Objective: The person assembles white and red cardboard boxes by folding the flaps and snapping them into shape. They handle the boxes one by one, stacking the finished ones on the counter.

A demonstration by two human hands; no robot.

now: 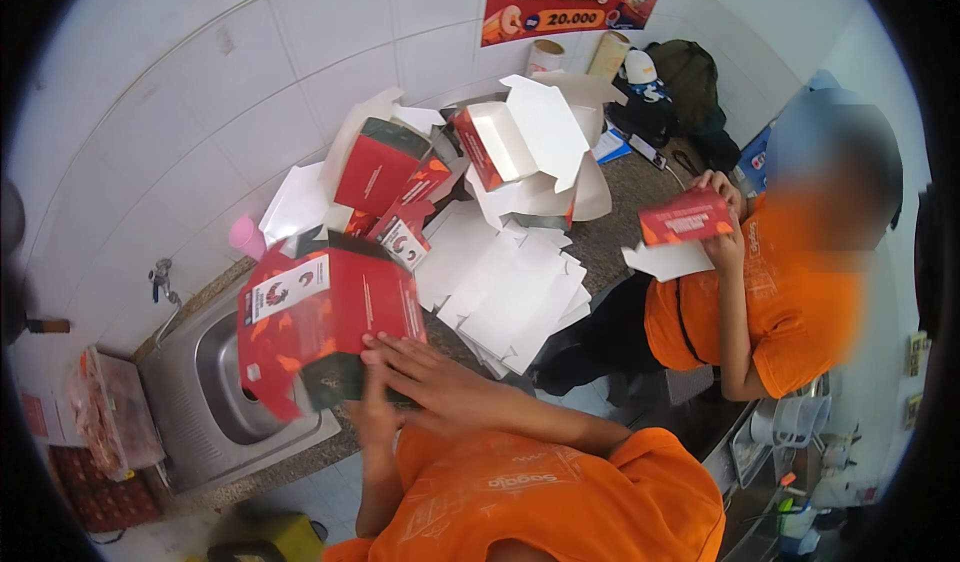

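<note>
A red cardboard food box (375,307) with dark green inner flaps and a white printed panel is tilted in front of me, partly folded, its near flaps loose. My left hand (376,412) grips its near edge, thumb side up, with some fingers hidden behind the card. Across the near right side of the box lies my right hand (435,382), fingers stretched along the card and pressing on it; its palm is close to my left hand. Beyond the box, flat white box blanks (515,297) lie stacked on the counter.
Several folded red-and-white boxes (385,167) are heaped against the tiled wall. At left are a steel sink (215,362), a tap (162,277) and a pink cup (247,234). On the right a co-worker in orange (760,302) holds another red box (685,217). A backpack (685,82) sits behind.
</note>
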